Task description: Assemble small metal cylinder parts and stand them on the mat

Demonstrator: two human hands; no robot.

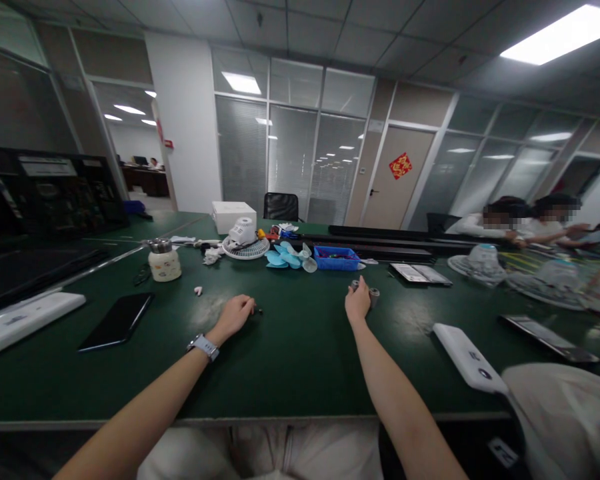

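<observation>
My left hand (pixel 235 315), with a grey watch on its wrist, rests on the green table (pixel 290 360) with its fingers curled together. A small dark piece (pixel 259 311) shows right at its fingertips, too small to name. Farther right, my right hand (pixel 359 303) is closed around a small grey cylinder (pixel 355 285), mostly hidden by the fingers. Beside that hand stands a second grey cylinder (pixel 374 295). Just beyond are a blue basket (pixel 337 259) with small parts in it and light-blue fan blades (pixel 286 256).
On the left lie a black phone (pixel 117 321), a white device (pixel 30 323) and a cream jar (pixel 165 262). A fan head and grille (pixel 245 247) and a white box (pixel 233 217) stand behind. To the right are another white device (pixel 467 357) and co-workers (pixel 510 220).
</observation>
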